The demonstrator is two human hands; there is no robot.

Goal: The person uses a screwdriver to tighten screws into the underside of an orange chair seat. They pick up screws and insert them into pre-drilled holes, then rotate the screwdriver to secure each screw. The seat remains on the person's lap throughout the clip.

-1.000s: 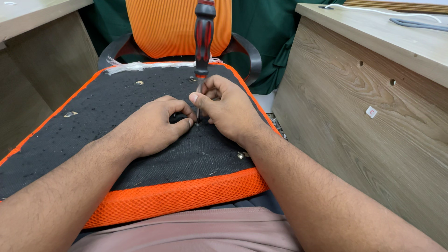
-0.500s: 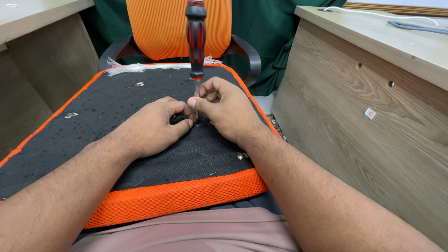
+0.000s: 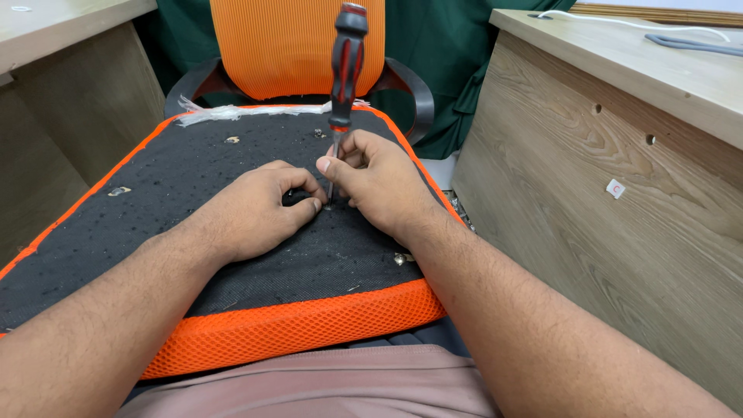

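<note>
The right hand (image 3: 379,182) pinches the metal shaft of a screwdriver (image 3: 345,73) low down, fingers curled round it, while the red and black handle stands free above the knuckles, leaning a little to the right. The tip meets the black underside of an orange seat pad (image 3: 232,201) right between the two hands. The left hand (image 3: 255,209) lies curled on the fabric just beside the tip, thumb and forefinger closed on something small there; whether that is a screw I cannot tell, since the fingers hide it.

What could go wrong: with nothing steadying the tall handle, the tool may tip further and the tip skid off its seat, and the left fingertips sit directly in its path. A grip so low on the shaft gives little turning force, so the tip could also cam out and chew the screw head. Small metal fittings (image 3: 401,258) lie loose on the fabric near the right wrist and further out beyond the left hand; a jolt of the pad could send them rolling off its edge.

No container is in view: no tray, box or cup holds the loose bits, which simply rest on the pad. A wooden desk (image 3: 619,155) stands right of the right arm.
</note>
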